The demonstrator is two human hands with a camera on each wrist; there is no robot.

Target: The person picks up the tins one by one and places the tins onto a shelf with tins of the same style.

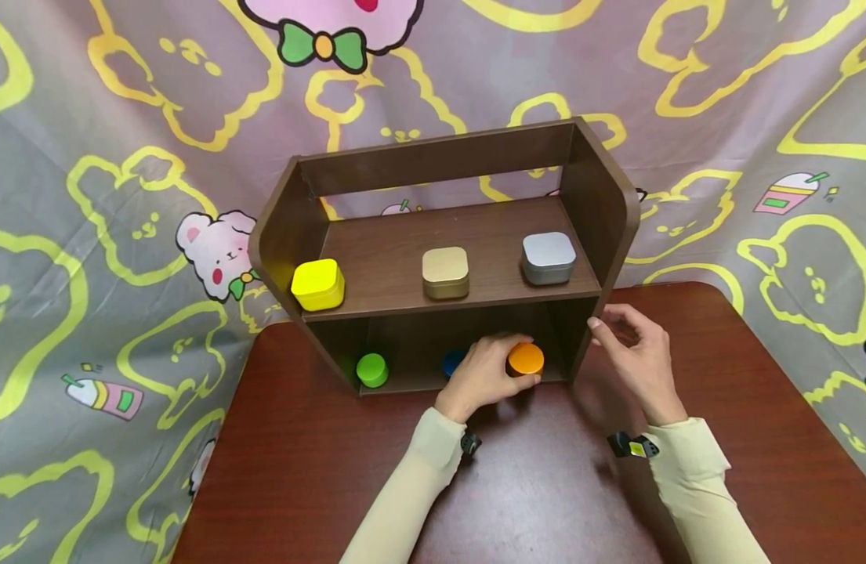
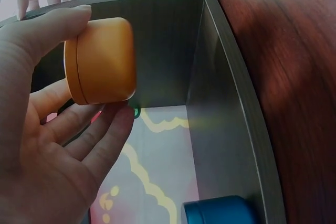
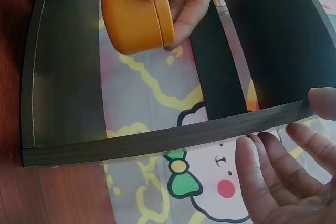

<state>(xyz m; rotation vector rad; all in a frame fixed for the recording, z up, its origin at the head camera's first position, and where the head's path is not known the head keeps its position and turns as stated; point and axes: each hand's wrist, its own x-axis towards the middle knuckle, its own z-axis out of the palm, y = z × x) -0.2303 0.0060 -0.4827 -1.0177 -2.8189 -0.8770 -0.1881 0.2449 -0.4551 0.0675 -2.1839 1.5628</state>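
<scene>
My left hand (image 1: 480, 377) grips a round orange tin (image 1: 526, 359) by its sides, in the right part of the lower shelf compartment. The left wrist view shows the thumb on one side of the tin (image 2: 105, 61) and fingers on the other. At the right side panel of the brown shelf unit (image 1: 609, 204) is my right hand (image 1: 640, 356), its thumb by the panel's front edge and its fingers loosely bent outside it. A blue tin (image 1: 454, 362), partly hidden behind the left hand, stands mid-compartment. A green tin (image 1: 372, 370) stands at the compartment's left end.
On the upper shelf stand a yellow square tin (image 1: 318, 285) at left, a gold one (image 1: 445, 272) in the middle and a silver one (image 1: 548, 258) at right. The unit rests on a reddish-brown table (image 1: 291, 470), before a patterned cloth (image 1: 150, 102).
</scene>
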